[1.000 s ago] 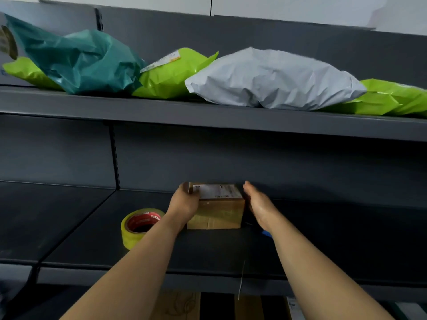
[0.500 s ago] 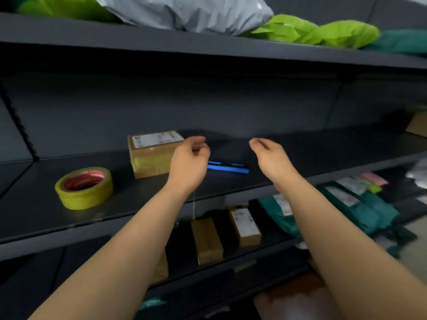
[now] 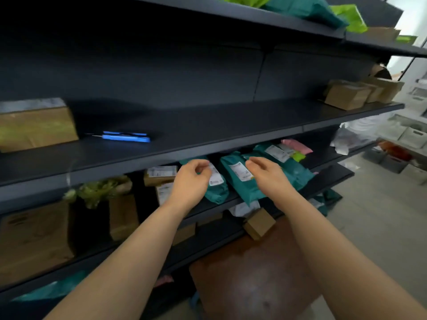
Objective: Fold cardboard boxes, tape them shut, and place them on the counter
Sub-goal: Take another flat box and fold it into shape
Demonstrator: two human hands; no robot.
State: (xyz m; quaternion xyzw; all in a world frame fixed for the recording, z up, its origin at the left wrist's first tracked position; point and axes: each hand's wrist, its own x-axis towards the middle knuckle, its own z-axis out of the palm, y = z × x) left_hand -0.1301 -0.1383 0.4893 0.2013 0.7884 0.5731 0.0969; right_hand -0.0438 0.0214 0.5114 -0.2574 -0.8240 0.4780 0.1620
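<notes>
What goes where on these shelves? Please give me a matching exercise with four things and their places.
Things:
1. taped cardboard box
2. blue tool
3. teal mailer bags
4. plain cardboard boxes

Places:
A. lower shelf
B. far right end of the middle shelf
C. left end of the middle shelf
D. middle shelf, just right of the taped box

Pairs: 1-C, 2-D, 3-A, 4-B.

On the middle shelf (image 3: 231,121) a taped box (image 3: 34,125) sits at the frame's left edge, a cutter (image 3: 126,136) just right of it, more boxes (image 3: 346,97) at far right. Mailer bags (image 3: 242,179) lie on the shelf below (image 3: 332,175), centre frame.
</notes>
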